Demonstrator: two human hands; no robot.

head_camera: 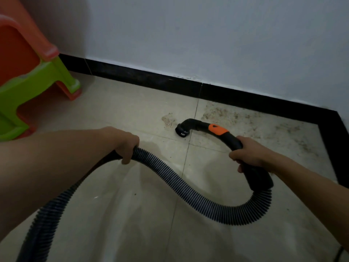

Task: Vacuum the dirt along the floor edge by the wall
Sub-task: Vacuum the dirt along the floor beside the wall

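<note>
A black ribbed vacuum hose (181,183) loops across the beige tiled floor. My left hand (127,143) grips the hose at centre left. My right hand (249,155) holds the curved black handle (231,140), which has an orange slider (217,129). The round nozzle end (181,131) points down at the floor, just right of a small patch of brown dirt (168,120). More dirt (245,118) is scattered along the black skirting board (236,96) under the white wall, out to the right corner.
Stacked plastic stools, orange over green (28,76), stand at the left by the wall. The skirting turns a corner at the right (332,144). A thin cable (338,256) shows at the bottom right edge.
</note>
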